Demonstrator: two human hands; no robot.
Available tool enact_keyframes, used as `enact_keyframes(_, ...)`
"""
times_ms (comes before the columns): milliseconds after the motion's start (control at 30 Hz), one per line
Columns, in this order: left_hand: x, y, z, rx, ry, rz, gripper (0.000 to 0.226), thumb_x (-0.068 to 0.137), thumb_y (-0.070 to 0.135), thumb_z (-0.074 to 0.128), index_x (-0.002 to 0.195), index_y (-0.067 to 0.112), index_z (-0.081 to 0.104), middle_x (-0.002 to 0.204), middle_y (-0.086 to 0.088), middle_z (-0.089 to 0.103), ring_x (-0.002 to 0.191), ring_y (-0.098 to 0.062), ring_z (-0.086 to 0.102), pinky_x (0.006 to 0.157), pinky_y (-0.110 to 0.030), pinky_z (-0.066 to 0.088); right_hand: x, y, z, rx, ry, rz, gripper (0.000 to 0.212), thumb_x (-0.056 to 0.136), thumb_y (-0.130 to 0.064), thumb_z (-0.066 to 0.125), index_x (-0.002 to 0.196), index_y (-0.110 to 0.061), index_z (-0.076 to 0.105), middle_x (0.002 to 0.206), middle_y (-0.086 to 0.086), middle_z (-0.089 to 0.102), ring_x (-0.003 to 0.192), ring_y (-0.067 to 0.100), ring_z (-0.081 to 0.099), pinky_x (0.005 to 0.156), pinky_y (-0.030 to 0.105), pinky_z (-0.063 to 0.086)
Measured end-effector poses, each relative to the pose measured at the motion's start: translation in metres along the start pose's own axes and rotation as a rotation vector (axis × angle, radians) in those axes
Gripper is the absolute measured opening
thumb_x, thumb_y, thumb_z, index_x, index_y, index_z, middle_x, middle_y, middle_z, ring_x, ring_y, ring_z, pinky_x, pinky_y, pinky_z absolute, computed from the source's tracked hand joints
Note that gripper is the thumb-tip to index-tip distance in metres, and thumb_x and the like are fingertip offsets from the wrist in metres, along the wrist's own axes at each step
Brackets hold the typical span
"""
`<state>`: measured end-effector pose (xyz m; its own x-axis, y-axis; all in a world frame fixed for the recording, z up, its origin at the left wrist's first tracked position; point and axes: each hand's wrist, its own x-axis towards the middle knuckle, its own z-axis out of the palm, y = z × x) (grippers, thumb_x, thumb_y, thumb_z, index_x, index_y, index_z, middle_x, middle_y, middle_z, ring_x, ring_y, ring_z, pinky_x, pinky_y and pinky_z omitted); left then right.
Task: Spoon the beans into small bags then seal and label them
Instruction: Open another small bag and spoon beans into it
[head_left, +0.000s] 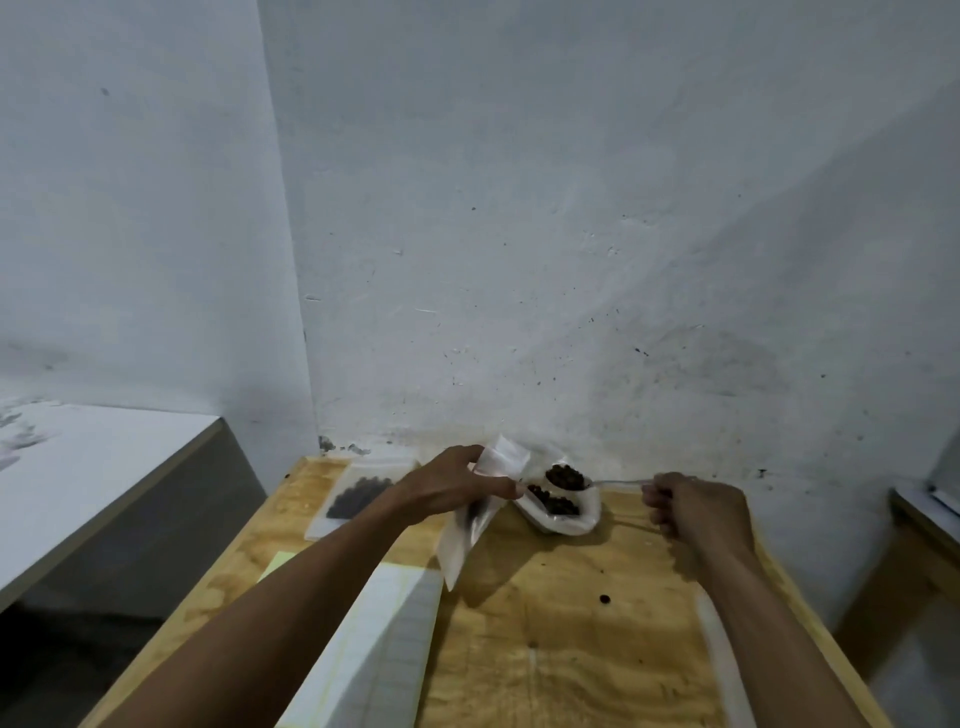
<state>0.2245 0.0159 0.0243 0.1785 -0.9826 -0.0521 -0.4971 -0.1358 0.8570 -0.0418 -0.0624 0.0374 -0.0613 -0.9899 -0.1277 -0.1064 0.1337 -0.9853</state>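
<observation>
1. Gripping a small clear plastic bag (470, 512) near its mouth with the left hand (448, 486), fingers curled round the upper edge, body of the bag hanging slack toward the pale plywood surface (571, 623).
2. Pinching the thin handle of a clear plastic spoon (608, 484) in the curled right hand (693, 506), bowl loaded with dark brown beans (565, 476) and held just above the white open sack of beans (563, 512) near the wall.
3. Lay flat at the far left corner: an already filled clear bag (358, 496); nearer, a yellow sticky note (278, 564) and a white sheet (384, 634).
4. Judged as the step: carrying the spoonful across into the held bag.
5. To do it well: keep the spoon level, spread the bag's mouth wide, bring the mouth close to the sack, tip slowly well inside the opening.
6. Noted one stray bean (604, 598) on the surface, a sign of how easily they roll off.
</observation>
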Motion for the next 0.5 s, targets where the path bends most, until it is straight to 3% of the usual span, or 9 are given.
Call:
enact_keyframes(133, -0.010, -0.002, -0.001, -0.002, 0.018, -0.026, 0.063, 0.079, 0.046, 0.081, 0.135, 0.024, 0.061, 0.129, 0.008, 0.064, 0.109, -0.012, 0.060, 0.085, -0.026, 0.046, -0.008, -0.021, 0.008, 0.018, -0.054, -0.083, 0.020, 0.092, -0.011, 0.062, 0.082, 0.001, 0.073, 0.070, 0.011, 0.073, 0.051, 0.021, 0.056, 0.048, 0.030, 0.044)
enact_keyframes(267, -0.016, -0.004, -0.001, 0.000, 0.031, -0.064, 0.064, 0.083, 0.043, 0.079, 0.138, 0.022, 0.056, 0.121, 0.013, 0.053, 0.111, -0.012, 0.051, 0.089, -0.027, 0.040, -0.022, -0.027, 0.023, -0.134, -0.120, -0.300, 0.025, 0.094, -0.019, 0.063, 0.077, -0.007, 0.076, 0.067, 0.001, 0.075, 0.053, 0.018, 0.065, 0.057, 0.032, 0.051)
enact_keyframes(400, -0.021, -0.006, -0.009, 0.012, 0.073, -0.124, 0.051, 0.074, 0.048, 0.083, 0.117, 0.026, 0.068, 0.115, 0.007, 0.067, 0.100, -0.011, 0.063, 0.092, -0.033, 0.052, -0.033, -0.028, 0.033, -0.285, -0.123, -0.492, 0.034, 0.095, -0.025, 0.062, 0.065, -0.016, 0.074, 0.062, -0.009, 0.073, 0.053, 0.009, 0.066, 0.064, 0.030, 0.052)
enact_keyframes(500, -0.023, -0.009, -0.012, 0.005, 0.099, -0.149, 0.054, 0.069, 0.050, 0.084, 0.114, 0.025, 0.070, 0.109, 0.002, 0.072, 0.099, -0.016, 0.067, 0.096, -0.041, 0.055, -0.036, -0.028, 0.038, -0.355, -0.093, -0.571, 0.034, 0.096, -0.031, 0.060, 0.064, -0.025, 0.072, 0.064, -0.012, 0.072, 0.067, 0.015, 0.069, 0.070, 0.034, 0.054)
